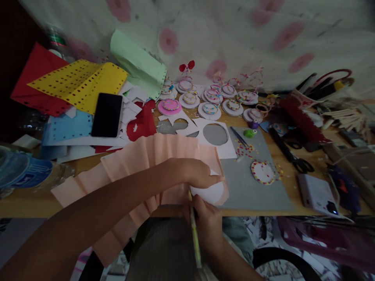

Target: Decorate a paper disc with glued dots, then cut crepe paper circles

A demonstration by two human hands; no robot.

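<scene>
A white paper disc lies on a long sheet of peach crepe paper, near its right end. My left hand reaches across from the left and holds the disc down against the peach paper; some of its fingers are hidden. Below, at the table's front edge, my right hand is closed around a yellow-green pencil. The pencil's upper end meets the disc's left edge, and its other end points down toward my lap. Folds run across the peach paper, whose left part hangs over the table edge.
Several beaded discs stand at the back. A white sheet with a round hole, tweezers and scattered beads lie on the grey mat. Scissors are at right. A phone, coloured papers and a bottle occupy the left.
</scene>
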